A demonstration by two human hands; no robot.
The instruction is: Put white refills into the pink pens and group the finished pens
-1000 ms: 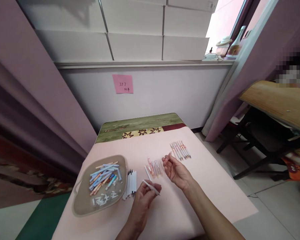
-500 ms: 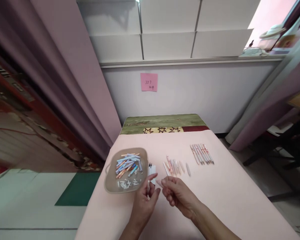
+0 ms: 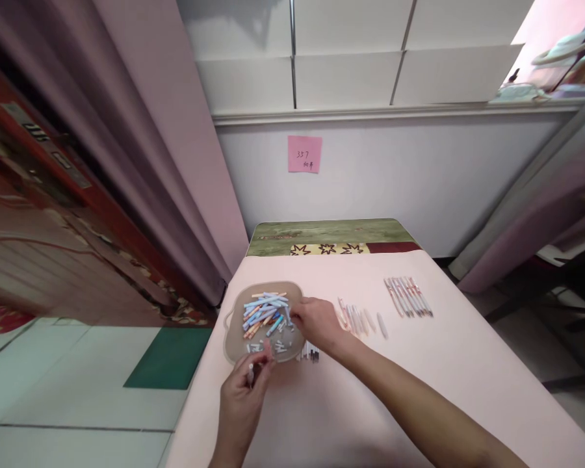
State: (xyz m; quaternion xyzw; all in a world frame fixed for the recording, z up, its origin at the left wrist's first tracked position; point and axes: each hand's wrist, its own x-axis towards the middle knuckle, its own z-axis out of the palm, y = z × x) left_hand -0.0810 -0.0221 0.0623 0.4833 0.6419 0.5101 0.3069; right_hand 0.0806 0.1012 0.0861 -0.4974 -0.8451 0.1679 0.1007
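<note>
My left hand [image 3: 244, 393] is closed at the front edge of the tan tray [image 3: 233, 318], pinching a small pinkish pen part [image 3: 267, 348]. A slim white piece [image 3: 250, 372] also shows between its fingers. My right hand [image 3: 316, 320] reaches over the tray's right rim, fingers drawn together beside the blue and orange pen parts [image 3: 263, 312]. Whatever its fingertips hold is hidden. Small clear-white pieces [image 3: 280, 346] lie in the front of the tray. White refills with dark ends [image 3: 309, 353] lie just outside it, partly below my right hand.
Loose pale pen barrels [image 3: 355, 320] lie right of the tray, with a single greyish one [image 3: 382, 325] beside them. A row of pens [image 3: 408, 297] lies farther right on the pink tablecloth [image 3: 370, 396]. A wall [image 3: 361, 175] stands behind the table.
My right hand has moved left from the table's middle to the tray's right side. The left hand has shifted left and now pinches the pinkish part, which my right hand seemed to hold before.
</note>
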